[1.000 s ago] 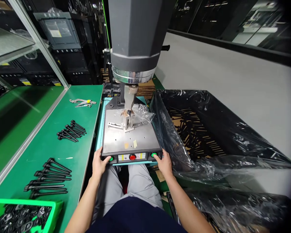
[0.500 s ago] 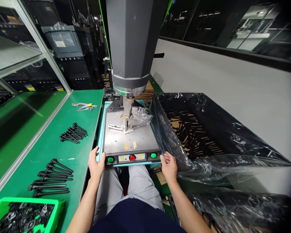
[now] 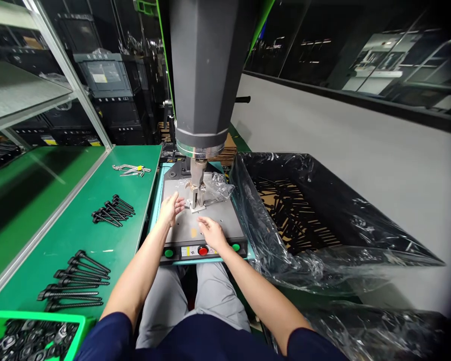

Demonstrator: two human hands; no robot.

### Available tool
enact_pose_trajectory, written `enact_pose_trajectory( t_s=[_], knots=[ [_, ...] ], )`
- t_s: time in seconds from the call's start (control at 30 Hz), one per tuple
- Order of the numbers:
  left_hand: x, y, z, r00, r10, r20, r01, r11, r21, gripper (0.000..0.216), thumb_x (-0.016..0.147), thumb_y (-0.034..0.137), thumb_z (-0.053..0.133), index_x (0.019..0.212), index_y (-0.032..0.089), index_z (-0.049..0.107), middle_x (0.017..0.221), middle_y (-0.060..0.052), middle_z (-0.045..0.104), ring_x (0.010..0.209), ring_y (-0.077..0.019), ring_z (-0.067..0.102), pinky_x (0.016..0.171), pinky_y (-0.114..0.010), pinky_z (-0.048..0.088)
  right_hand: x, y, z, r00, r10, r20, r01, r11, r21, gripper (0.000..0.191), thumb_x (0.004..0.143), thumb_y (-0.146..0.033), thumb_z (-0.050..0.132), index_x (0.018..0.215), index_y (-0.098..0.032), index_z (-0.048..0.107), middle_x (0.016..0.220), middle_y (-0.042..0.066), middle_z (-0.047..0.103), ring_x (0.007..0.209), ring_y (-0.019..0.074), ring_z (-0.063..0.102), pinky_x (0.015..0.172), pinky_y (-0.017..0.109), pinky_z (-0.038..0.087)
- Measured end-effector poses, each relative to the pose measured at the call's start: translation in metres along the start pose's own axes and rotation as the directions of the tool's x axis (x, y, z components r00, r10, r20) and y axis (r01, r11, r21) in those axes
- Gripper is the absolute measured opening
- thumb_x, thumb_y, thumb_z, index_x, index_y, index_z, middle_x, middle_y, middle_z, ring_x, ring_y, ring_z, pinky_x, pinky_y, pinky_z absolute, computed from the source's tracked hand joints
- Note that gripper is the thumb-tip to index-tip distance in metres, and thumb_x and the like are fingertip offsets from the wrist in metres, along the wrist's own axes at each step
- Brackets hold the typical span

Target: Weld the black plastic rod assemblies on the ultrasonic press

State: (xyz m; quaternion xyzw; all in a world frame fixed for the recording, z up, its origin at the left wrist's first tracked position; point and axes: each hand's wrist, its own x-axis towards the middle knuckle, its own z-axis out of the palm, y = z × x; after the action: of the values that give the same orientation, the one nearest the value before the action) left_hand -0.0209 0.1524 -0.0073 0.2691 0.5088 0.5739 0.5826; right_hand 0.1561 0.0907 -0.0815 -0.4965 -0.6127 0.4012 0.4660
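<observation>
Head view: how did things stand?
— Left hand [image 3: 170, 209], fingers spread, was beside the metal fixture [image 3: 194, 198]; right hand [image 3: 212, 233], apart from the left, fingers loose, was over the metal plate [image 3: 230, 221]
— And the fixture?
— It stood on the plate, beneath the press head [image 3: 203, 80]

The left hand [image 3: 172, 208], fingers spread, hovers beside the upright metal fixture [image 3: 197, 201]; the right hand [image 3: 212, 233] is over the steel plate [image 3: 231, 223], in front of it. A dark grey press head [image 3: 203, 70] hangs above. Leftward, a green workbench [image 3: 131, 184] bears hand tools [image 3: 130, 170], black threaded rods [image 3: 110, 206] and a green bin [image 3: 83, 331] of small black parts [image 3: 33, 338].
</observation>
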Motion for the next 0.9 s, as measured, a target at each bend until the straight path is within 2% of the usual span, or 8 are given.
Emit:
enact_pose_trajectory(
  t_s=[0.1,0.27,0.37,0.5,0.67,0.73,0.8,0.9],
  knots=[
    [0.016,0.007,0.01,0.992,-0.123,0.04,0.126,0.99,-0.068,0.039,0.081,0.049,0.07,0.096,0.014,0.063,0.089,-0.008,0.068,0.067,-0.0116,0.066,0.054,-0.02,0.051,0.028,-0.006,0.008,0.998,-0.058,-0.037,0.054,0.994,-0.1,0.033,0.085,-0.029,0.053,0.114,-0.019,0.067,0.115,0.011,0.068,0.092,0.0216,0.068,0.082,0.036,0.055],
    [0.035,0.015,0.02,0.973,-0.224,0.059,0.23,0.961,-0.151,0.035,0.083,0.048,0.067,0.087,0.013,0.064,0.078,-0.005,0.066,0.059,-0.0094,0.062,0.048,-0.018,0.048,0.06,-0.01,0.011,0.961,-0.133,-0.24,0.082,0.974,-0.21,0.032,0.084,-0.024,0.053,0.114,-0.018,0.064,0.117,0.012,0.062,0.081,0.0184,0.066,0.085,0.037,0.053],
    [0.04,0.019,0.026,0.975,-0.213,0.058,0.22,0.964,-0.15,0.031,0.081,0.044,0.07,0.085,0.014,0.063,0.071,-0.002,0.064,0.053,-0.0083,0.06,0.045,-0.018,0.047,0.07,-0.012,0.012,0.926,-0.173,-0.335,0.088,0.964,-0.252,0.03,0.084,-0.025,0.054,0.113,-0.018,0.062,0.107,0.01,0.061,0.081,0.0188,0.064,0.087,0.037,0.052],
    [0.037,0.023,0.031,0.995,-0.102,0.018,0.103,0.987,-0.123,0.021,0.076,0.028,0.075,0.08,0.016,0.059,0.064,0.001,0.062,0.047,-0.006,0.055,0.043,-0.015,0.042,0.081,-0.013,0.011,0.89,-0.206,-0.406,0.095,0.956,-0.278,0.029,0.084,-0.027,0.054,0.111,-0.016,0.06,0.106,0.011,0.058,0.086,0.02,0.062,0.087,0.038,0.052],
    [0.034,0.031,0.036,0.998,-0.037,0.057,0.045,0.99,-0.137,0.021,0.072,0.02,0.076,0.074,0.015,0.056,0.06,0.003,0.059,0.047,-0.0039,0.053,0.044,-0.013,0.039,0.092,-0.015,0.006,0.88,-0.226,-0.419,0.128,0.96,-0.249,0.024,0.087,-0.031,0.053,0.106,-0.018,0.059,0.121,0.015,0.055,0.11,0.024,0.055,0.086,0.036,0.052],
    [0.035,0.035,0.037,0.997,-0.028,0.072,0.038,0.989,-0.141,0.022,0.072,0.021,0.077,0.074,0.015,0.056,0.06,0.003,0.059,0.047,-0.0037,0.053,0.044,-0.013,0.039,0.095,-0.018,0.004,0.887,-0.21,-0.411,0.119,0.965,-0.236,0.03,0.087,-0.031,0.053,0.112,-0.017,0.058,0.122,0.016,0.055,0.111,0.0252,0.055,0.088,0.038,0.051],
    [0.036,0.038,0.038,0.996,-0.028,0.081,0.04,0.99,-0.138,0.022,0.071,0.022,0.077,0.075,0.015,0.056,0.06,0.003,0.059,0.047,-0.0038,0.053,0.045,-0.013,0.04,0.099,-0.023,0.001,0.895,-0.223,-0.386,0.136,0.961,-0.239,0.038,0.088,-0.031,0.052,0.123,-0.017,0.055,0.124,0.017,0.055,0.108,0.025,0.057,0.093,0.04,0.05],
    [0.037,0.042,0.039,0.995,-0.032,0.099,0.044,0.991,-0.13,0.02,0.072,0.02,0.076,0.077,0.015,0.058,0.061,0.003,0.06,0.047,-0.004,0.053,0.045,-0.014,0.041,0.111,-0.033,-0.004,0.902,-0.316,-0.294,0.238,0.933,-0.27,0.039,0.09,-0.031,0.052,0.126,-0.018,0.057,0.131,0.015,0.055,0.121,0.0253,0.052,0.106,0.042,0.042]
  ],
)
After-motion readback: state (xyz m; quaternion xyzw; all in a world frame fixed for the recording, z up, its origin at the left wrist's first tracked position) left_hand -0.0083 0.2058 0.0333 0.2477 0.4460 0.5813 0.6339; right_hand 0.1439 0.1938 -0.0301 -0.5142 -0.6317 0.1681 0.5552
